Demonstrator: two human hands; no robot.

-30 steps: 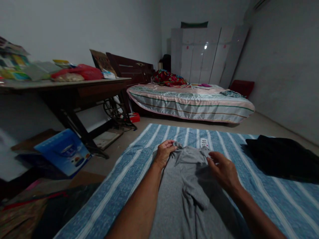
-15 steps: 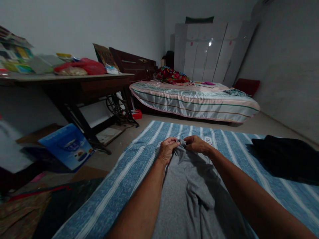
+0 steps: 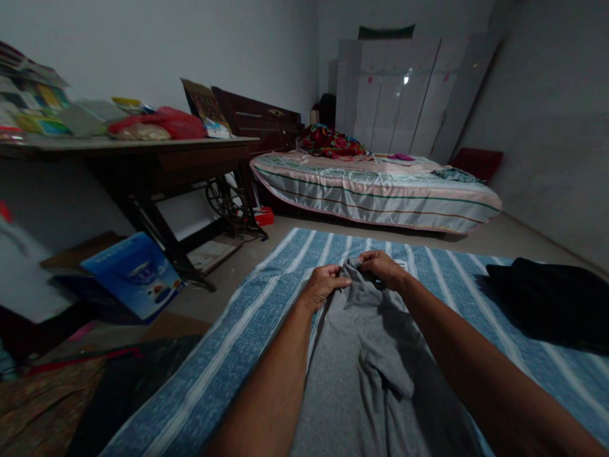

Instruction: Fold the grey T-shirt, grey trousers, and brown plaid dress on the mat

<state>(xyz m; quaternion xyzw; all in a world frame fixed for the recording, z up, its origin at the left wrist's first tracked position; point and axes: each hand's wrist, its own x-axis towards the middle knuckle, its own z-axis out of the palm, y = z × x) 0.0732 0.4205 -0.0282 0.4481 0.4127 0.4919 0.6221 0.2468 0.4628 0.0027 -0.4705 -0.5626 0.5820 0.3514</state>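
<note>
While the left hand (image 3: 321, 289) pinches the grey garment (image 3: 340, 355), the right hand (image 3: 383, 270) grips it alongside; both narrowly curled.

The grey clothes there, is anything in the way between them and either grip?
Nothing visible. The left grip and right grip both touch the top edge of the grey clothes. The black cloth lies off to the right, not between them.

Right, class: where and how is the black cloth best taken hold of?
The black cloth is probably best pinched at its left edge, the right hand coming from the left: it lies as a low heap on the striped sheet, that edge facing the hand.
</note>
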